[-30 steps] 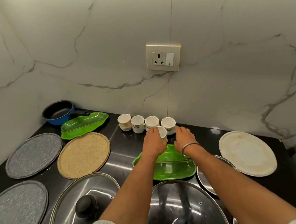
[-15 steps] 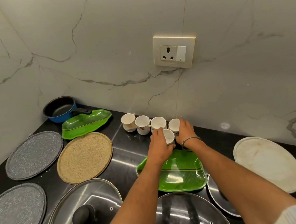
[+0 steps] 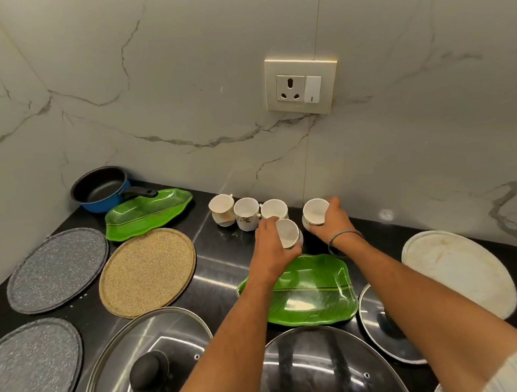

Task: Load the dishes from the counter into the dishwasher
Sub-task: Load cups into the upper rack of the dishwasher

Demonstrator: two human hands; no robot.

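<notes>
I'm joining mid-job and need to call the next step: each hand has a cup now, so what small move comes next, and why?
Probably lift both cups straight up and draw them back toward the body. The left hand grips one cup and the right hand grips another cup, while three cups stand close beside them and a green plate lies just below.

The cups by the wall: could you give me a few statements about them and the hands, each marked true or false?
1. Each of the hands holds a cup. True: the left hand grips one white cup, the right hand another.
2. Three cups stand untouched in a row. True.
3. The blue saucepan holds a cup. False: it looks empty.
4. The wall socket has a plug in it. False: nothing is plugged in.
5. A green leaf-shaped plate lies under the forearms. True.
</notes>
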